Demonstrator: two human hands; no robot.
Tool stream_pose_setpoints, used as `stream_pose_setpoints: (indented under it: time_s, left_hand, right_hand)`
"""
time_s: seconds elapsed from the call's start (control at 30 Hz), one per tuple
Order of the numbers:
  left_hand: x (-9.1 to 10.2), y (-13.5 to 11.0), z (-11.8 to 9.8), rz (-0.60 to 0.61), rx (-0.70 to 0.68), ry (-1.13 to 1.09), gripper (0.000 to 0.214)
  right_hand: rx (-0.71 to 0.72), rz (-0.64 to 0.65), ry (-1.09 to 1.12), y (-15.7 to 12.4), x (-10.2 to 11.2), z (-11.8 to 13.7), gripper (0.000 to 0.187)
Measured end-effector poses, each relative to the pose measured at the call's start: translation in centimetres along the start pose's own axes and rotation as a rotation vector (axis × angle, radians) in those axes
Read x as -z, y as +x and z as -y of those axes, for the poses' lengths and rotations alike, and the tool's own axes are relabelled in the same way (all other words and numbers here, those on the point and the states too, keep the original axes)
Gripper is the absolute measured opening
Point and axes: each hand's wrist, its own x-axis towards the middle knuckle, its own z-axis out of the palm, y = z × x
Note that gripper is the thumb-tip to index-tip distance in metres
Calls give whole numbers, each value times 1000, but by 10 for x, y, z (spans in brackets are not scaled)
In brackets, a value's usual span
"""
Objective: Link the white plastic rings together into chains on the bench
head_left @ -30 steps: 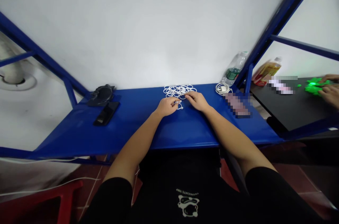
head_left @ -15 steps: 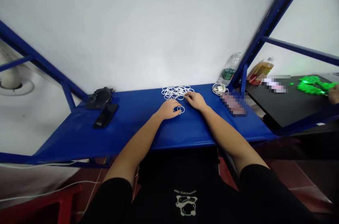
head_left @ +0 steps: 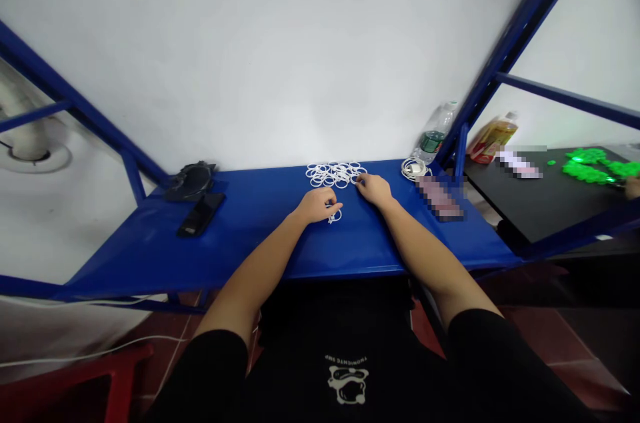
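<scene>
Several white rings [head_left: 330,174] with small tabs lie in a loose pile on the blue tabletop [head_left: 260,209], close to the wall. In front of the pile, my left hand [head_left: 317,204] is closed with its fingers curled. White rings [head_left: 336,215] show under its thumb and fingertips, partly hidden by the hand. My right hand [head_left: 375,189] is at the pile's right edge, fingers bent and pinched on a white ring [head_left: 355,179] there.
A black phone [head_left: 201,215] and a black plastic-wrapped item [head_left: 193,181] lie left. Right are a coiled white cable [head_left: 414,169], a water bottle [head_left: 436,133] and a blurred flat object [head_left: 441,197]. Beyond the blue frame, a black table [head_left: 545,196] bears green items [head_left: 587,166] near another person's hand.
The rings at my left hand have shifted slightly left and down. My right hand has moved a little right along the pile's edge. The view has tilted slightly.
</scene>
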Motion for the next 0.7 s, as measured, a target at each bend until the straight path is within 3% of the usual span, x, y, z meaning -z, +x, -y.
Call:
stream_pose_setpoints:
  time_s: [0.23, 0.47, 0.7]
  left_hand:
    - [6, 1, 8, -61, 141, -42, 17]
    - [9, 2, 12, -192, 240, -224, 41]
    - [8, 6, 12, -354, 327, -341, 19]
  right_hand:
    - [173, -98, 152, 2, 4, 3, 15]
    - [578, -65, 277, -19, 5, 32, 20]
    - [739, -19, 152, -27, 5, 44, 25]
